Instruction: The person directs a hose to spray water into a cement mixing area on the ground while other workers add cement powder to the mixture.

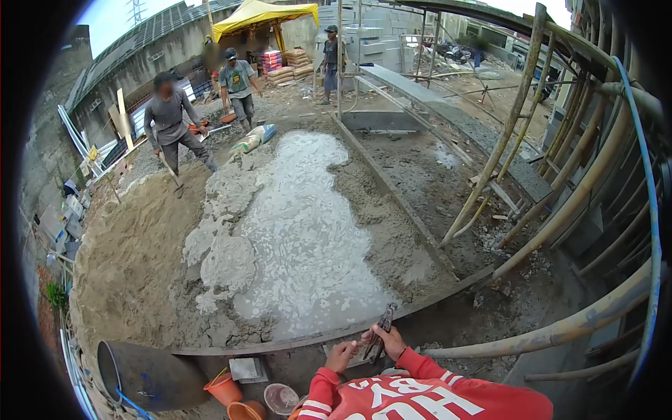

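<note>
At the bottom centre, my right hand (390, 342) is closed around dark metal pliers (384, 319), their jaws pointing up. Just to its left, my left hand (341, 355) has its fingers pressed together; what they hold, if anything, is too small to make out. Both red sleeves reach in from below. Beyond my hands, behind a low board edge (294, 343), spreads a pool of grey-white watery mix (308, 231) with wet mortar around it.
A person with a hoe (171, 173) stands by the sand pile (133, 252). Two more people (239, 87) (331, 63) stand farther back. Bamboo poles (560, 329) rise at the right. A drum (150, 374) and orange buckets (224, 389) sit at the lower left.
</note>
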Demonstrator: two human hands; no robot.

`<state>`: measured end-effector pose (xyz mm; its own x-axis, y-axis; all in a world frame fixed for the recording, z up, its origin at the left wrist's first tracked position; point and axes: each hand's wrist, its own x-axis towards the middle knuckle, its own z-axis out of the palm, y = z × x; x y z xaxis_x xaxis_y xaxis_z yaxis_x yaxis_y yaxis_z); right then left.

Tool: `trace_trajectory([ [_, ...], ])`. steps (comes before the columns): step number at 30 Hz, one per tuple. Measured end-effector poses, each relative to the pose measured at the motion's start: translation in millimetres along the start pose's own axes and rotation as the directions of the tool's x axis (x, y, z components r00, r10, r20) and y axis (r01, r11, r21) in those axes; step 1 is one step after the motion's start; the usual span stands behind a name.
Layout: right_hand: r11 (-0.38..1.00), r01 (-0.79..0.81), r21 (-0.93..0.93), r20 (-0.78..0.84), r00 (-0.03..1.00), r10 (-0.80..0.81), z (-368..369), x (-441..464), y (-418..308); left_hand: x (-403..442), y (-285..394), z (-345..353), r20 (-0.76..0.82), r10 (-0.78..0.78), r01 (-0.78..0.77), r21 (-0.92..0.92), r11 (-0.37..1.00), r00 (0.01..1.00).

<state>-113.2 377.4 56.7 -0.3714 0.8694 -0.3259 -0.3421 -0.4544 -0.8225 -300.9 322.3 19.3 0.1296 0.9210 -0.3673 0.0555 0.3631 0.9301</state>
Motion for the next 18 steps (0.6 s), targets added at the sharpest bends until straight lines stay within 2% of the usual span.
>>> trace_trajectory([
  [1,1.000,0.018,0.013,-0.020,1.000,-0.018,-17,6,1,2,-12,-5,-0.070,-0.022,0.020,-0.025,0.999,0.997],
  [3,0.989,-0.033,-0.145,-0.160,0.987,0.009,-53,11,6,9,-86,-23,-0.268,-0.064,0.096,0.108,0.990,0.961],
  [4,0.992,-0.022,-0.123,-0.187,0.982,-0.002,-72,12,9,3,-111,-29,-0.316,-0.146,0.163,0.028,0.986,0.937],
  [6,0.893,0.033,-0.449,-0.244,0.957,-0.158,-114,15,22,-14,-171,-42,-0.398,-0.345,0.319,-0.133,0.938,0.850],
  [7,0.725,-0.003,-0.689,-0.269,0.930,-0.251,-144,18,41,-25,-204,-48,-0.428,-0.455,0.398,-0.220,0.890,0.781],
  [8,0.655,-0.161,-0.738,-0.339,0.928,-0.153,-152,7,34,-40,-223,-53,-0.444,-0.563,0.487,-0.283,0.826,0.698],
  [9,0.561,-0.308,-0.768,-0.412,0.909,-0.064,-155,-2,17,-52,-233,-51,-0.443,-0.645,0.556,-0.330,0.763,0.623],
  [10,0.574,-0.313,-0.756,-0.426,0.902,-0.071,-173,-5,27,-62,-240,-48,-0.441,-0.708,0.604,-0.374,0.704,0.552],
  [12,0.651,-0.452,-0.610,-0.427,0.879,0.211,-217,-8,57,-59,-235,-33,-0.434,-0.757,0.629,-0.426,0.650,0.489],
  [15,0.585,-0.511,-0.629,-0.475,0.849,0.231,-247,-25,88,-45,-226,-20,-0.431,-0.749,0.609,-0.437,0.662,0.504],
  [18,0.589,-0.560,-0.583,-0.479,0.822,0.309,-266,-40,123,-36,-216,-8,-0.436,-0.718,0.569,-0.438,0.696,0.542],
])
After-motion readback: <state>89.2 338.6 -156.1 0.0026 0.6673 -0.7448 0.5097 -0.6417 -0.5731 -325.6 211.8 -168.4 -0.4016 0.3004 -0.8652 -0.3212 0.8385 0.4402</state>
